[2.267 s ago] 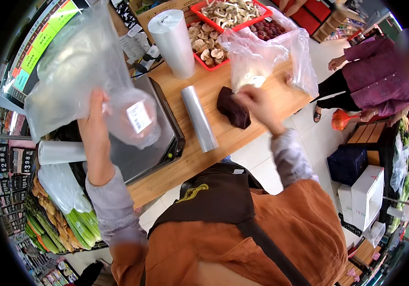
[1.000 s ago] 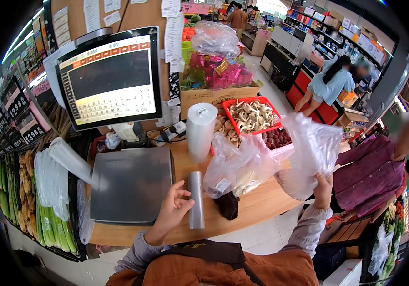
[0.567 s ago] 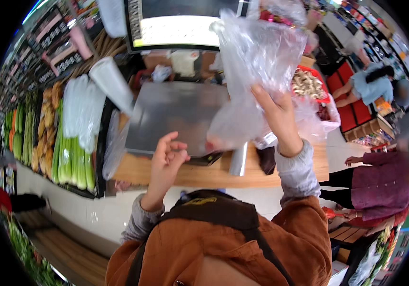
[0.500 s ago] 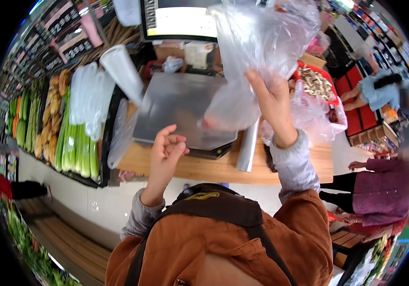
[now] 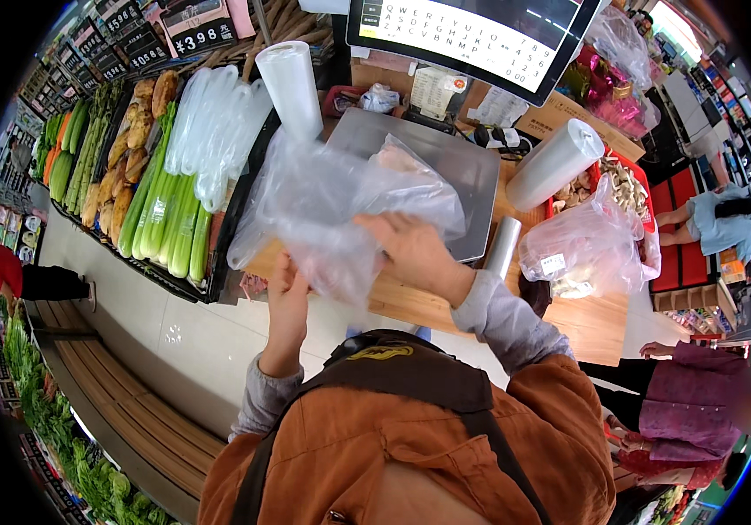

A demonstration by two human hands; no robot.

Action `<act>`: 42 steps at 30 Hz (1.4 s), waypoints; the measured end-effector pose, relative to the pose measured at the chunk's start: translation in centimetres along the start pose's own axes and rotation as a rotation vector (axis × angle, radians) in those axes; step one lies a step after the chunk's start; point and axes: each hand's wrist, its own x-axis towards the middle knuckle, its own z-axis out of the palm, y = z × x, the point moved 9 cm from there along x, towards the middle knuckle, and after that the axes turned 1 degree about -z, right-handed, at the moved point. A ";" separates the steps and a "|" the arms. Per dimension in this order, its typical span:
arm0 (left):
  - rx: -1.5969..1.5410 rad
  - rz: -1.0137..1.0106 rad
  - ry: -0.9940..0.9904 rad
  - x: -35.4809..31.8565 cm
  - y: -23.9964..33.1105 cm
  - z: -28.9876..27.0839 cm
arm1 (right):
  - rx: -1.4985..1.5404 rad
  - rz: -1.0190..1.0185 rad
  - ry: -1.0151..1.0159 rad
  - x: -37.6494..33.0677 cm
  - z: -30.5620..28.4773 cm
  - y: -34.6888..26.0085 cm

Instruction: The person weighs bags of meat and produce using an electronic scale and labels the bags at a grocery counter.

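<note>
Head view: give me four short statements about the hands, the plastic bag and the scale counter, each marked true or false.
1. Both hands, left hand and right hand, grip the clear plastic bag. True.
2. The scale platform carries a heap of mushrooms. False: the mushrooms lie in the red tray.
3. A roll of bags stands right of the scale. True.
4. The celery lies on the wooden counter. False: it lies in the display left of it.

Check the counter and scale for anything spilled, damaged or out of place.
Nothing stands out. Both hands, left and right, hold a crumpled clear bag over the scale. A filled bag sits upright on the counter; no spill visible.
</note>
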 end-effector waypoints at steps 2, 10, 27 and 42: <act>-0.092 0.001 0.066 0.0 -0.8 -1.6 | 0.104 0.079 -0.142 -0.5 1.0 -1.2; -0.195 -0.076 0.262 -0.1 -2.2 -4.9 | 0.317 0.165 -0.233 1.0 -5.3 0.6; -0.308 -0.132 0.618 -5.4 -3.6 -11.7 | 0.194 0.157 0.048 12.2 -10.2 8.3; -0.282 -0.087 0.506 -3.0 -3.0 -10.0 | 0.082 0.421 0.391 3.3 -16.6 16.9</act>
